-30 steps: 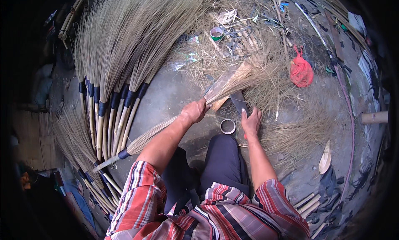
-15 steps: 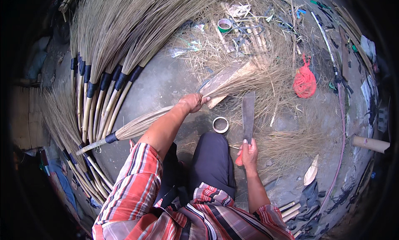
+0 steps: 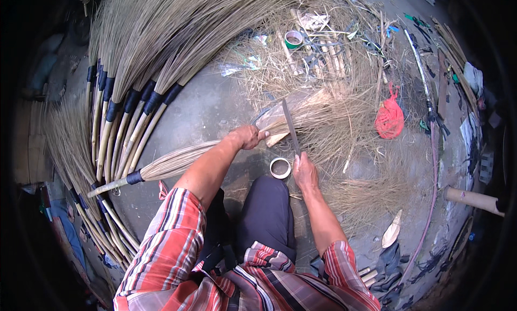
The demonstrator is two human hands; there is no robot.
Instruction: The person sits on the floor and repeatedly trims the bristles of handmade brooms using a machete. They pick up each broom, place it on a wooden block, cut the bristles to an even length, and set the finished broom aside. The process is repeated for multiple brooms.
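Stretching beneath the left forearm to a pale, flat wooden plank, a long tan-bristled broom with a pale stick handle already bore its dark neck band; its far ends fanned out loose, apparently not yet even. Other dark-banded tan brooms lay at upper left. The left hand was closed around the bristles; the right hand gripped a long, flat metal knife, its blade crossing the fan in view, contact unclear.
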